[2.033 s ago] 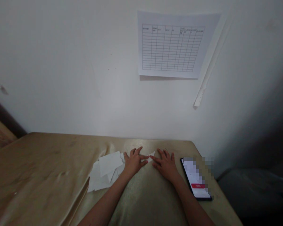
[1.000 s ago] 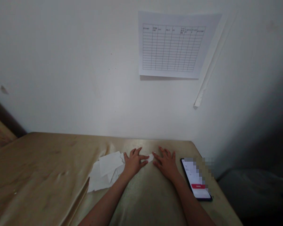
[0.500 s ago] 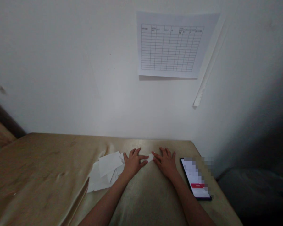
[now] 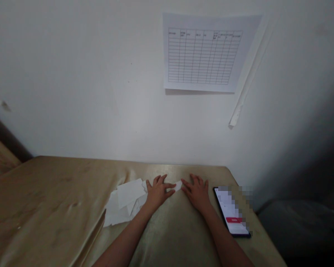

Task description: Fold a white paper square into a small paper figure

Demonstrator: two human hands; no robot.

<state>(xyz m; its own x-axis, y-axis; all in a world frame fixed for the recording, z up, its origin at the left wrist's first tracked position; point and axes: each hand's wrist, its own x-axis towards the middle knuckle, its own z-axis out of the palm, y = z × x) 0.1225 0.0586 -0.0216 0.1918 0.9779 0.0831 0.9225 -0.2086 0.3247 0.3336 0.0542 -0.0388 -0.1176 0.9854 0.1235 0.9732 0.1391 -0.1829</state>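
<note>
The small, white, narrow paper piece lies between our left hand and right hand, its long axis slanting away rightward; fingers reach both ends; we cannot tell whether they pinch.

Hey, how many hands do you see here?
2. The left hand is between the paper pile and the small slip; the right hand is between that slip and the phone. No others show.
</note>
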